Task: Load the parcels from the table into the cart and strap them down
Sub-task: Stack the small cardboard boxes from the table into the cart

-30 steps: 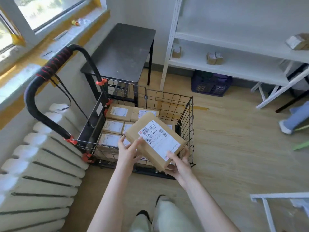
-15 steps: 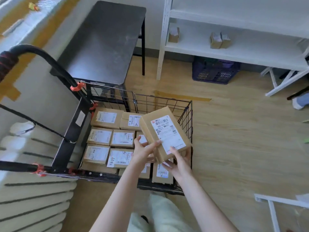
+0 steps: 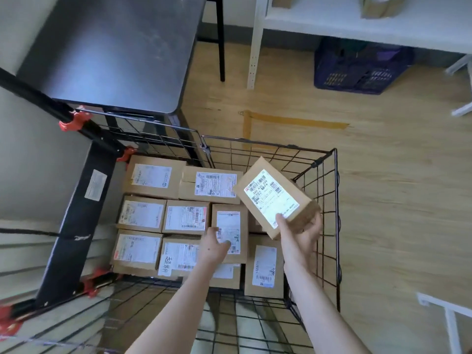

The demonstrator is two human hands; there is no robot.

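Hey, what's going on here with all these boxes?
A person is loading a wire cart. Their right hand holds a labelled parcel above the cart's right side, while the left hand reaches down onto a packed parcel inside. Parcels cover most of the cart floor, and no strap lies across them yet.

The brown matt cardboard parcel (image 3: 274,198) at four o'clock bears a smooth white paper label (image 3: 272,194). The black wire-mesh metal cart (image 3: 329,200) looks painted. At eleven o'clock the dark grey surface (image 3: 115,47) has a smooth, faintly scuffed sheen. The pale wood-grain floor (image 3: 396,187) looks satin. The purple latticed crate (image 3: 357,70) at two o'clock looks plastic.
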